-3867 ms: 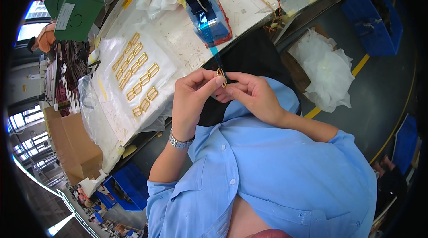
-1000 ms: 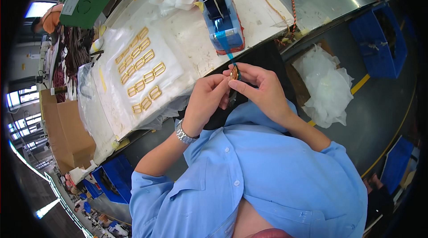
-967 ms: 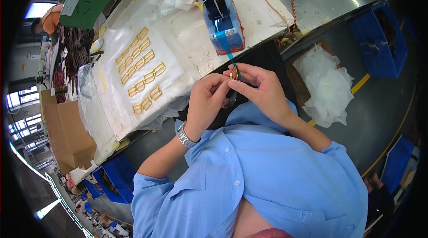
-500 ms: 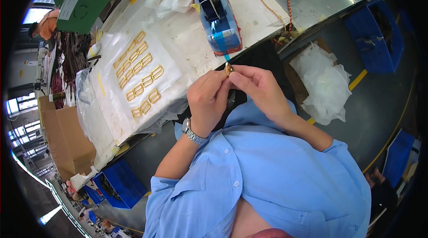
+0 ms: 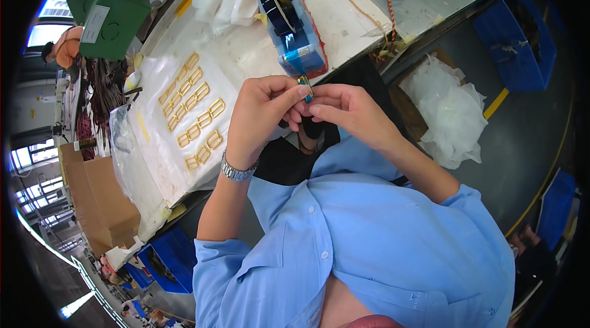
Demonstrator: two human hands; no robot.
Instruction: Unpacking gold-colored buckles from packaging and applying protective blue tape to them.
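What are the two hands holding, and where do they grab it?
Both hands, left hand and right hand, pinch a small gold piece between their fingertips; most of it is hidden, so the exact spot cannot be told.

— Any labels or packages here?
— A pale rectangular label [image 5: 94, 15] sits on the green machine [image 5: 114, 5], top left. Brown cardboard boxes [image 5: 98, 205] stand left of the worktop [image 5: 344, 14].
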